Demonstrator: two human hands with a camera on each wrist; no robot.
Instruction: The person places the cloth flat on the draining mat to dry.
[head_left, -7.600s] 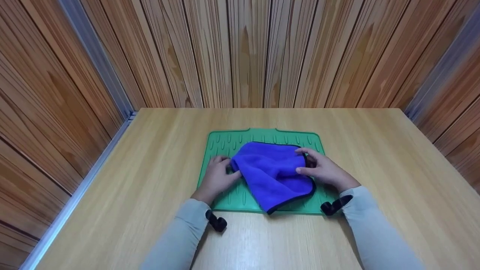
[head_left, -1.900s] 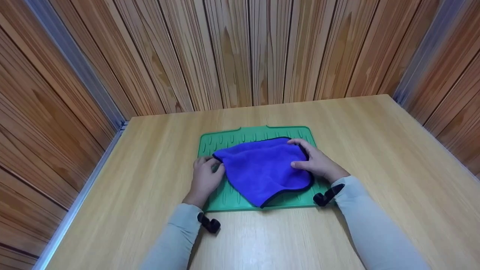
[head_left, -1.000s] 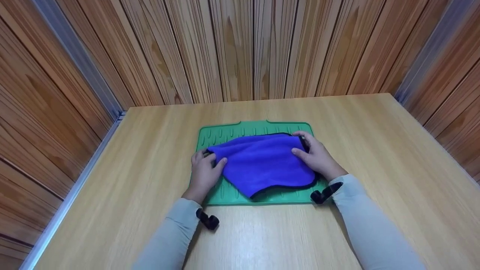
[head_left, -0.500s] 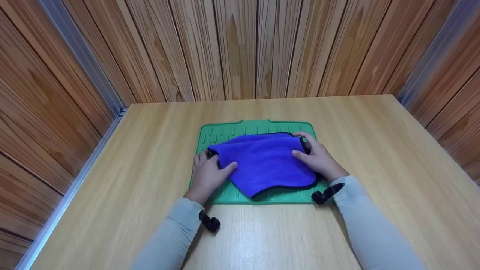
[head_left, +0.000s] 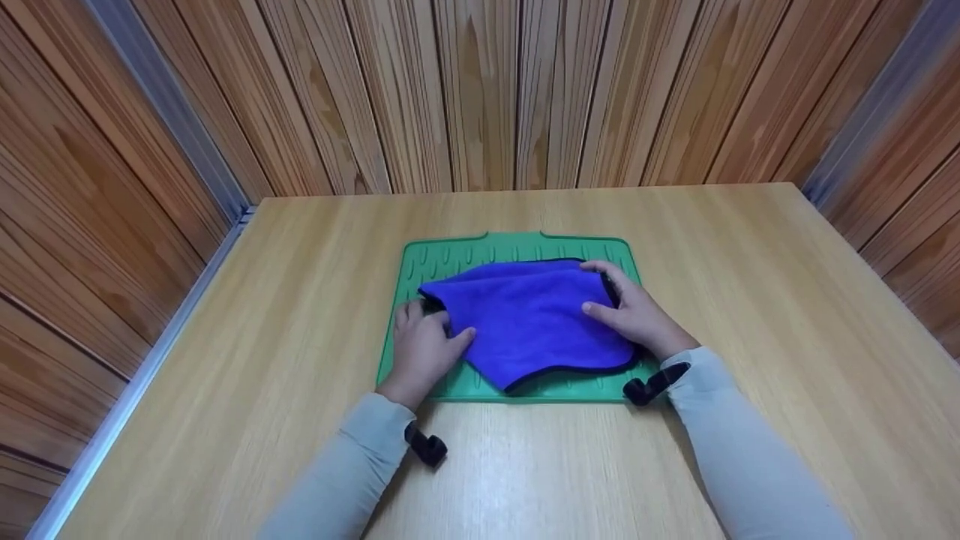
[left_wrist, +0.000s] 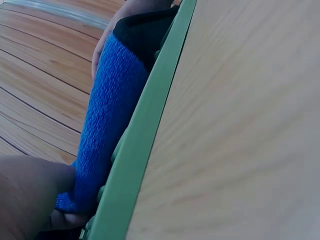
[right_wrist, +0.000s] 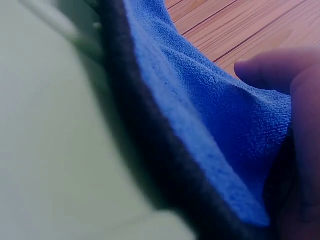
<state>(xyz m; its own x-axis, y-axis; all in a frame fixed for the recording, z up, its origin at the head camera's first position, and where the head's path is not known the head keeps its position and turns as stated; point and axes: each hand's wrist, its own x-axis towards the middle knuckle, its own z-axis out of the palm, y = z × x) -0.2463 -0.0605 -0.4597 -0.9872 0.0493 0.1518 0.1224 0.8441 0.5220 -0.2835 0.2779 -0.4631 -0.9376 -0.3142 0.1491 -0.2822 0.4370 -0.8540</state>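
Both arms wear long, light grey sleeves that end at the wrist, leaving the left hand (head_left: 422, 349) and the right hand (head_left: 628, 315) bare. A small black mount (head_left: 426, 446) sits strapped under the left cuff, in the lower middle of the head view. A similar black mount (head_left: 646, 384) juts from the right cuff, right of centre.

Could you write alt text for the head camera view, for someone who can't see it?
Two hands grip a blue cloth at opposite ends on a green mat: the left hand pinches its left corner, the right hand its right edge. The mat lies on a wooden table enclosed by wood-panelled walls.
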